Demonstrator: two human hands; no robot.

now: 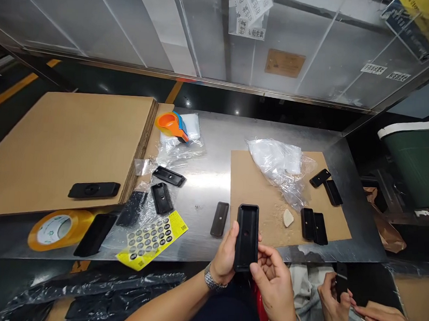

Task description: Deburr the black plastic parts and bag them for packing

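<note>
A black rectangular plastic tray-like part (247, 237) stands upright before me, its hollow side facing the camera and a small round hole inside. My left hand (225, 258), with a metal watch at the wrist, grips its left edge. On the opposite side, my right hand (273, 280) pinches the lower right edge between thumb and fingers. Left of it, a flat black piece with a small hole (219, 219) lies on the metal table. Two similar black trays (313, 226) lie side by side on the cardboard to the right, near a whitish lump (288, 218).
A co-worker's hands (337, 299) handle a black part at lower right. Stacked cardboard (70, 137) fills the left, with a tape roll (58, 229) and yellow sticker sheet (153, 241) in front. Plastic bags (276, 159) and an orange tape dispenser (172, 125) lie farther back.
</note>
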